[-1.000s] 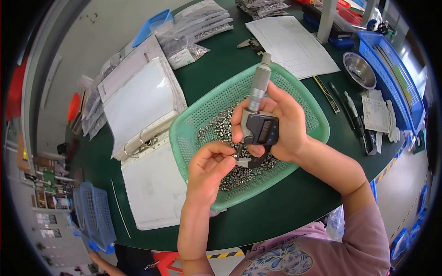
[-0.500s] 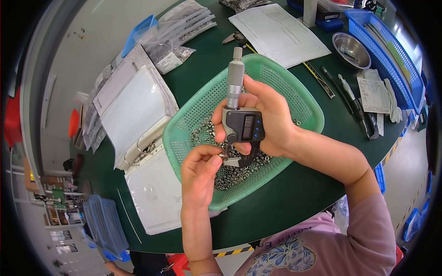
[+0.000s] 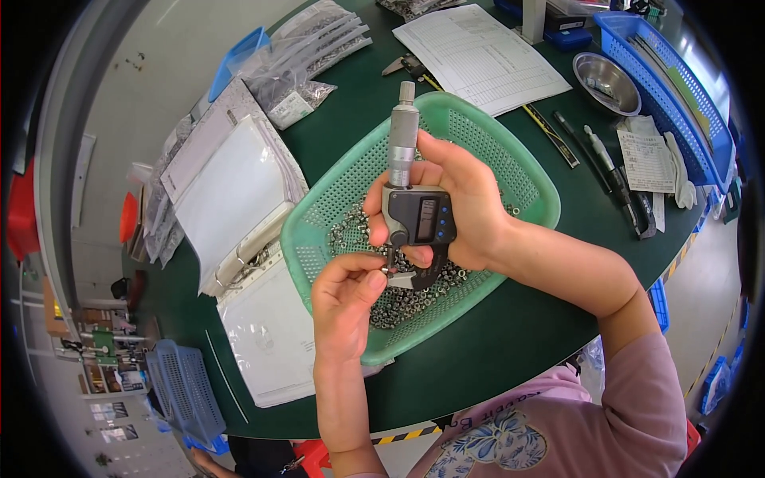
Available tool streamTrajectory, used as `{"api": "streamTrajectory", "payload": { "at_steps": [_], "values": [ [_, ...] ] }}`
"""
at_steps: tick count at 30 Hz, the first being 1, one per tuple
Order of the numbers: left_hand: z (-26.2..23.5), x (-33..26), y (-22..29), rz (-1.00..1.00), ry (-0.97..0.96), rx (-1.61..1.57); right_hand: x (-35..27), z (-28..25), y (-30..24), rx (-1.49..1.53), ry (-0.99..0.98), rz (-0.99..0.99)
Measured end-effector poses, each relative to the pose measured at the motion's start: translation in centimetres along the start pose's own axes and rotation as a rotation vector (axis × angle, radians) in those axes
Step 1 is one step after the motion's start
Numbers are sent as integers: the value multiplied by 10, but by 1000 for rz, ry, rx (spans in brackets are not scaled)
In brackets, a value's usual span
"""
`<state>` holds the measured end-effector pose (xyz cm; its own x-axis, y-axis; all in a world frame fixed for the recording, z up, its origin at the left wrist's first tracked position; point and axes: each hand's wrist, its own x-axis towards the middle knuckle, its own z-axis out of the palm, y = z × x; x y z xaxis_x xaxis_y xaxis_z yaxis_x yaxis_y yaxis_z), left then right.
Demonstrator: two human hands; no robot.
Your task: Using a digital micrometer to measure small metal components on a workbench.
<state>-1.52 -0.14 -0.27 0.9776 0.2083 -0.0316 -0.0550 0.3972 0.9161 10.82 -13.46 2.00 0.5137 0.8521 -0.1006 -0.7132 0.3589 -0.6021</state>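
My right hand (image 3: pixel 466 199) grips a digital micrometer (image 3: pixel 416 215) upright, its silver thimble pointing away from me and its jaw toward me. Between thumb and forefinger, my left hand (image 3: pixel 347 299) pinches a small metal nut-like part (image 3: pixel 386 270) at the micrometer's measuring gap. Fingers partly hide that part, so I cannot tell whether both measuring faces touch it. Beneath both hands stands a green perforated basket (image 3: pixel 510 151), with many small shiny metal parts (image 3: pixel 402 307) of the nut kind spread over its bottom.
An open ring binder (image 3: pixel 231 175) lies left of the basket, near bags of small parts (image 3: pixel 307 60). Beyond are printed sheets (image 3: pixel 478 56) and a caliper (image 3: pixel 405 65). At right sit a metal bowl (image 3: pixel 607 84), a blue basket (image 3: pixel 669 95), pens and a white glove (image 3: pixel 680 171).
Both hands, the micrometer and the small part hold nearly the same pose. The whole view has shifted very slightly.
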Motion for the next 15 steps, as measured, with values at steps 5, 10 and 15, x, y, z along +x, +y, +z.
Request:
{"api": "streamTrajectory", "payload": {
  "at_steps": [5,10,15],
  "values": [
    [-1,1,-1,-9,-12,7,-1,2,-1,-9,11,1],
    [-1,1,-1,-13,-25,0,-1,4,-2,-40,16,-5],
    [0,1,0,-17,-42,17,-2,4,-2,-114,21,-43]
  ]
}}
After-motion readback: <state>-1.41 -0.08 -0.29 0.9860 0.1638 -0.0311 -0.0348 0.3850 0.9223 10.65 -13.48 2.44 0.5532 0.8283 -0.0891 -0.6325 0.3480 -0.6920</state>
